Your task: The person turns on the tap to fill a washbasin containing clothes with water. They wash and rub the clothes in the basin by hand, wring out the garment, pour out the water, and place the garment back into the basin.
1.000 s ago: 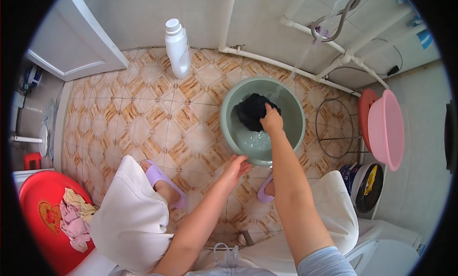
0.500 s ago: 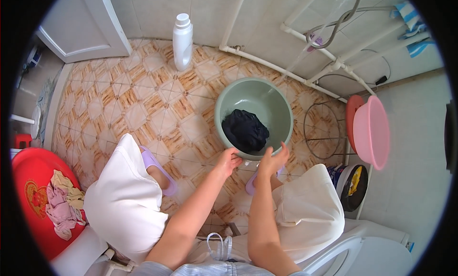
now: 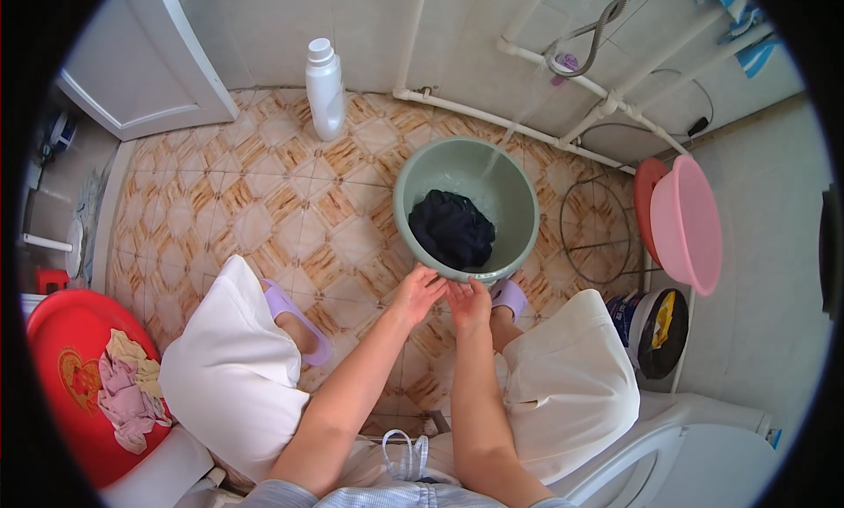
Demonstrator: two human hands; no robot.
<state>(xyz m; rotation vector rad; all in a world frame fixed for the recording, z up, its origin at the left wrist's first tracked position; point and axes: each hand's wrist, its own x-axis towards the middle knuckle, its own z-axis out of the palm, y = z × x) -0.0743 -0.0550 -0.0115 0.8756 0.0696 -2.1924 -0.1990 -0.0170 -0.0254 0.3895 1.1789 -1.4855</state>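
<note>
A grey-green basin stands on the tiled floor in front of me. Dark, wet-looking cloth lies bunched in its near left part. At the near rim, my left hand holds the basin's edge with slightly spread fingers. Close beside it, my right hand grips the same rim, thumb uppermost and the other fingers partly hidden below it. A thin water stream falls into the basin from the upper right.
A white bottle stands near the back wall. At the left, a red basin holds pink and cream clothes. To the right are a wire stand, a pink basin and a dark-topped bucket. Pipes line the wall.
My right hand has moved left and closed on the rim beside my left hand. The water stream now reaches inside the basin. The view has shifted slightly.
</note>
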